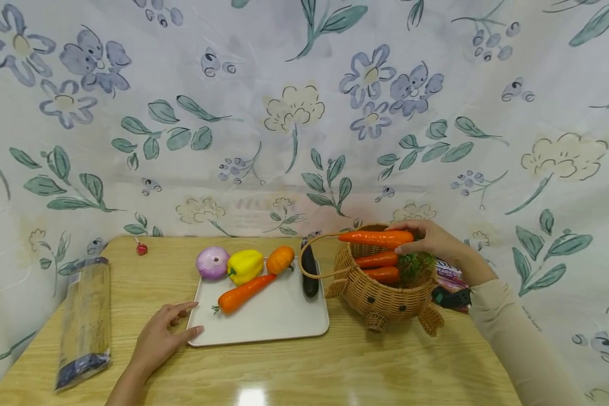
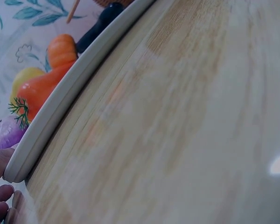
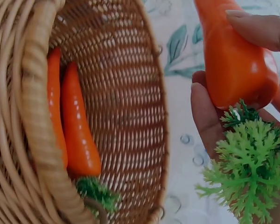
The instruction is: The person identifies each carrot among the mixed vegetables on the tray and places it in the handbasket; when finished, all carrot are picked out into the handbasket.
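Observation:
My right hand (image 1: 426,242) grips an orange carrot (image 1: 380,239) above the wicker basket (image 1: 385,299), thumb on one side and fingers on the other. Green leafy tops (image 3: 252,168) hang from that carrot's thick end by the palm. Two more carrots (image 3: 79,126) lie inside the basket. At the left rim of the white tray (image 1: 264,327), my left hand (image 1: 157,338) rests its thumb and fingertips near the front corner. On the tray are a purple onion (image 1: 213,263), a yellow pepper (image 1: 246,267), a small pumpkin (image 1: 281,260), another carrot (image 1: 246,294) and an eggplant (image 1: 309,270).
The basket's loop handle (image 1: 304,259) reaches over the tray's right side. A long clear packet (image 1: 83,321) lies at the table's left edge, with a red lollipop (image 1: 141,248) farther back. A purple package (image 1: 449,269) sits behind the basket at right. Floral cloth hangs behind.

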`<action>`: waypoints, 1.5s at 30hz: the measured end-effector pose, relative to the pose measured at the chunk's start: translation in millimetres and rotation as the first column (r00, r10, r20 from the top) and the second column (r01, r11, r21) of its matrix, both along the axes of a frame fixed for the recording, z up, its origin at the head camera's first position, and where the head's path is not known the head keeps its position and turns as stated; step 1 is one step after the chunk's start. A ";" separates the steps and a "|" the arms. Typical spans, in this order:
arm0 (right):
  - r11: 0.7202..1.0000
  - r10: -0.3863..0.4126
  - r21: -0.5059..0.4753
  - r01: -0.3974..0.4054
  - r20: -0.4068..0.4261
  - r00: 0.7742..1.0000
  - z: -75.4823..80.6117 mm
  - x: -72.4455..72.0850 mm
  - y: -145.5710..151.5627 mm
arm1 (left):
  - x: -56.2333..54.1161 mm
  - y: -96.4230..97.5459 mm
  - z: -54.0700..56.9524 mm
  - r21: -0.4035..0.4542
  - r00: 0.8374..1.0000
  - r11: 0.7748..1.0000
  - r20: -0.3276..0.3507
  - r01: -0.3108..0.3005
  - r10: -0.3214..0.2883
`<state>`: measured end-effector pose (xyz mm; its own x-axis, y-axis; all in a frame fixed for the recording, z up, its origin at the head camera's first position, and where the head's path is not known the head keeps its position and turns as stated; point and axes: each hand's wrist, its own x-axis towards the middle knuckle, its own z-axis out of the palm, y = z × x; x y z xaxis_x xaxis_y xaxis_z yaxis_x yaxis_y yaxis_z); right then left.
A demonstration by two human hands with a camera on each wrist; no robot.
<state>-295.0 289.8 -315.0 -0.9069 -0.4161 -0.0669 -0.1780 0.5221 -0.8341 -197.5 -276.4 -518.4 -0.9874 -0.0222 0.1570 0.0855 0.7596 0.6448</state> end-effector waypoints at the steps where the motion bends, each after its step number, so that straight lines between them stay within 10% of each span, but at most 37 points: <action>1: 1.000 -0.001 0.004 0.001 0.008 1.000 -0.7 -1.2 1.8 | 0.4 -0.3 -0.4 0.001 1.000 1.000 0.002 -0.001 0.001; 27: 0.934 0.127 0.329 -0.138 0.053 0.990 -2.4 -33.0 14.2 | 0.7 -1.8 -3.5 -0.021 1.000 1.000 -0.016 -0.003 0.002; 45: 0.929 0.152 0.307 -0.209 0.198 0.968 -22.1 -52.4 -21.8 | -0.7 0.8 -1.8 -0.025 1.000 1.000 -0.030 0.004 -0.005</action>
<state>-347.4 268.1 -337.1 -0.7818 -0.5020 -0.3698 -0.1667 0.7398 -0.6518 -198.2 -275.6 -520.2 -0.9823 -0.0132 0.1870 0.1082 0.7748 0.6229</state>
